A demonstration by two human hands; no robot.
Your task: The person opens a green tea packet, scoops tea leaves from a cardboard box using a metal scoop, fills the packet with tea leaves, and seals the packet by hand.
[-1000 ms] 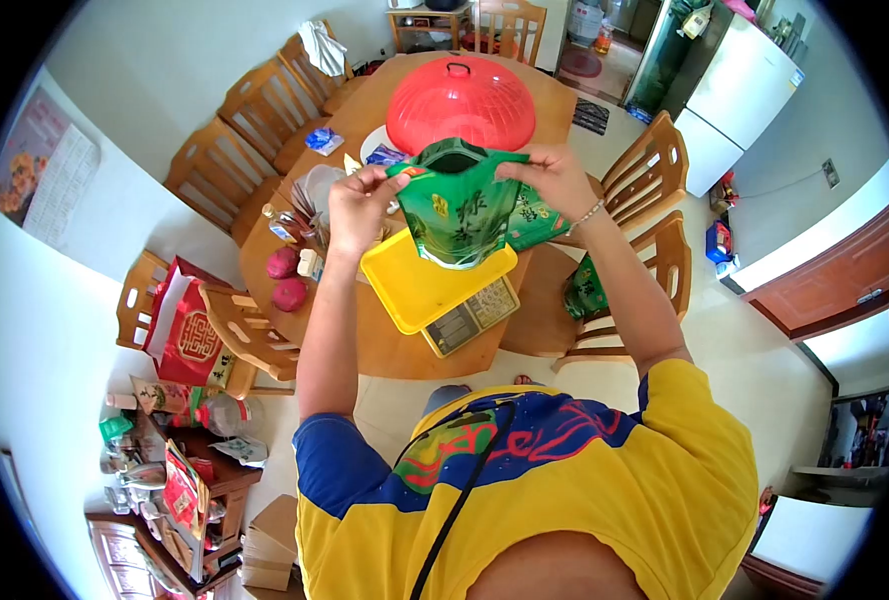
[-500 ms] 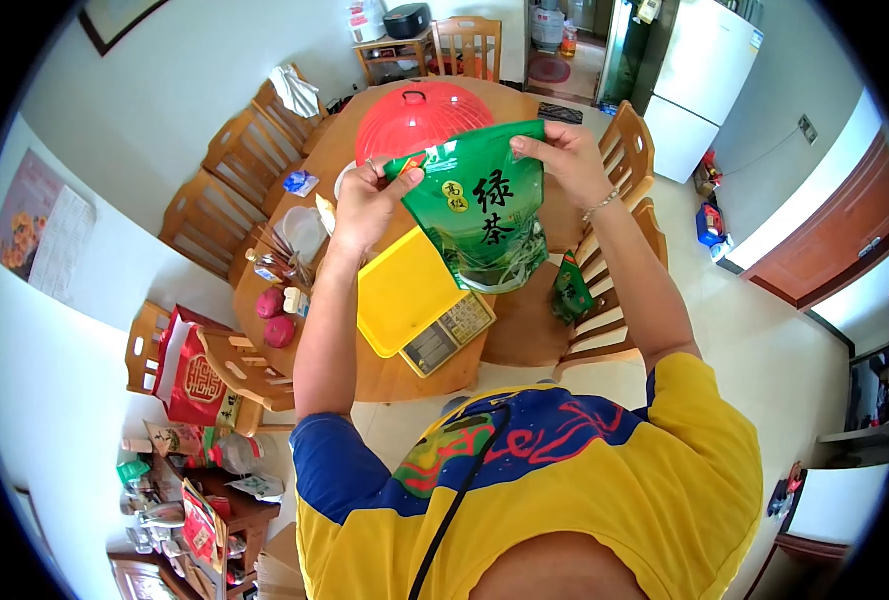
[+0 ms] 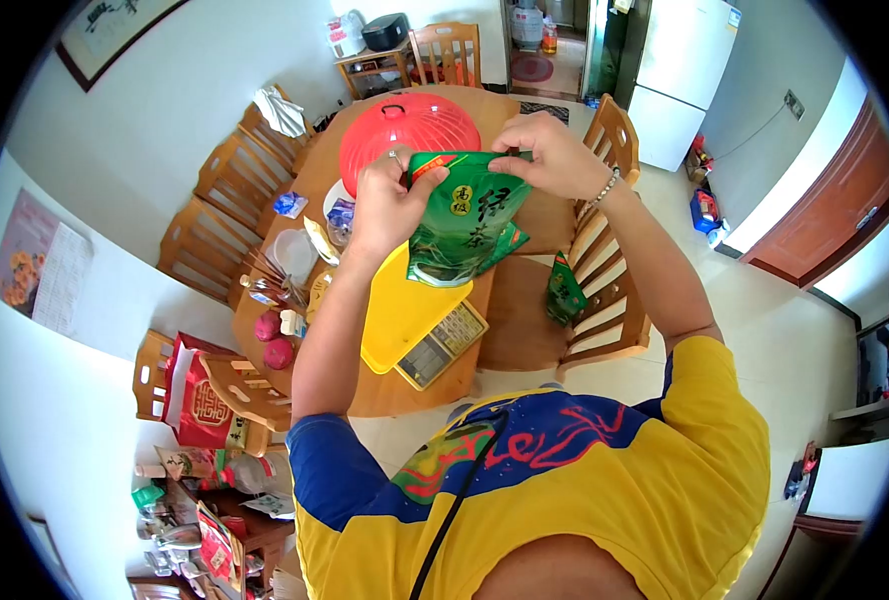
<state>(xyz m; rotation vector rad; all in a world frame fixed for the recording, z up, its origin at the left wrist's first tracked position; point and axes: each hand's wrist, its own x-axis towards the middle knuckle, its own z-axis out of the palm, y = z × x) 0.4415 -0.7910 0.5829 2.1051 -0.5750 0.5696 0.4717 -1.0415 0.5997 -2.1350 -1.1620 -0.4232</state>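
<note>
A green tea pouch [image 3: 455, 225] with yellow and black lettering hangs above the table. My left hand [image 3: 390, 195] pinches its upper left edge between thumb and fingers. At the upper right edge, my right hand [image 3: 545, 155] also has its fingers closed on the pouch. The pouch's right side looks creased inward. A green corner [image 3: 507, 245] shows lower right of it; I cannot tell whether it belongs to the same pouch. Below lies a yellow tray [image 3: 400, 320] on a scale [image 3: 445, 345] with a keypad. Another green pouch [image 3: 565, 292] rests on the chair at right.
A red mesh food cover [image 3: 410, 135] stands on the far part of the wooden table [image 3: 365, 395]. Along its left side are a plastic tub [image 3: 295, 252], a blue packet [image 3: 290, 204] and dark pink round fruits [image 3: 278, 352]. Wooden chairs [image 3: 230, 160] surround the table.
The pouch has come lower and slightly left, and its top has narrowed as my right hand moved in toward my left. Its right side has creased. The camera view has shifted a little.
</note>
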